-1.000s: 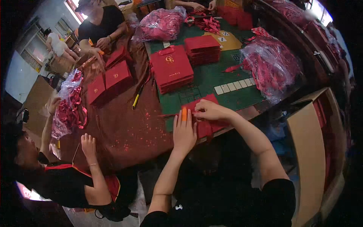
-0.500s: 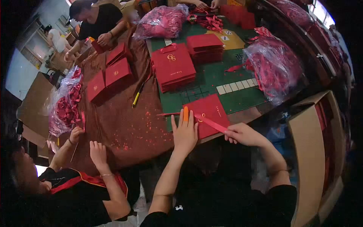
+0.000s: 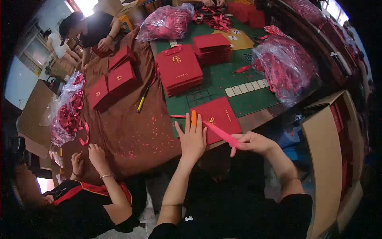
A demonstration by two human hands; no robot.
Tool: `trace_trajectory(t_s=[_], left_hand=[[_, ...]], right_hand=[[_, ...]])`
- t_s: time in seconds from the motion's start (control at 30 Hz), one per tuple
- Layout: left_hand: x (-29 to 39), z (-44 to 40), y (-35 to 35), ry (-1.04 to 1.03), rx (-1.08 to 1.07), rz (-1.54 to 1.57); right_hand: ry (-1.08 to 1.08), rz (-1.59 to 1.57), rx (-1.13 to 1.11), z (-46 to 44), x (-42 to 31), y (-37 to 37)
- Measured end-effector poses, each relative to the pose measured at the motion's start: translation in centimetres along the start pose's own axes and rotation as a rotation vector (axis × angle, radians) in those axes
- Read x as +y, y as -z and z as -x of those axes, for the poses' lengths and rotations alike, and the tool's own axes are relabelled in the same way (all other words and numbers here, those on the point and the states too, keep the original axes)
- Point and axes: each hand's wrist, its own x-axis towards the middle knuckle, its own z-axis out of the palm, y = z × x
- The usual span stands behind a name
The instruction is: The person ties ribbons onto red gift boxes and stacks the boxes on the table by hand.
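Observation:
A red bag with gold print lies flat at the table's near edge. My left hand rests on its left side, fingers spread, with an orange cover on one finger. A pink-red ribbon runs slantwise across the bag, and its lower right end is pinched in my right hand, just off the bag's right edge. Another ribbon end sticks out to the left of my left fingers. Beyond the bag stand a stack of printed red bags and a second stack.
Plastic-wrapped ribbon bundles lie at the right, back and left. A yellow pen-like tool lies on the brown cloth. Co-workers sit at left and back. An open carton stands at right.
Since a second ago, my right hand has moved right and toward me, drawing the ribbon out across the bag. My left hand has barely moved. The co-worker at near left has brought both hands closer together.

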Motion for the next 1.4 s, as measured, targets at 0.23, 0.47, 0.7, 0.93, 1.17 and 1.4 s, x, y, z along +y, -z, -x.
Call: trace_trajectory(t_s=[0.23,0.47,0.7,0.93,1.17,1.4], left_hand=[[0.6,2.1,1.7,0.222,0.332,0.203],[0.2,3.1,1.2,0.316,0.185,0.5],[0.2,3.1,0.9,0.406,0.148,0.578],[-0.1,3.6,0.1,0.371,0.174,0.604],[0.2,3.9,-0.1,0.395,0.173,0.625],[0.3,3.4,0.8,0.181,0.202,0.418]], right_hand=[[0.073,-0.185,0.485,-4.8,1.0,-0.8],[0.133,-0.024,0.508,-7.1,4.4,-0.6],[0.078,0.076,0.445,-7.3,4.9,-0.9],[0.035,0.2,0.432,-7.5,4.0,-1.3],[0.115,0.44,0.504,-8.3,6.0,-1.8],[-0.073,0.655,0.478,-8.7,3.7,-2.3]])
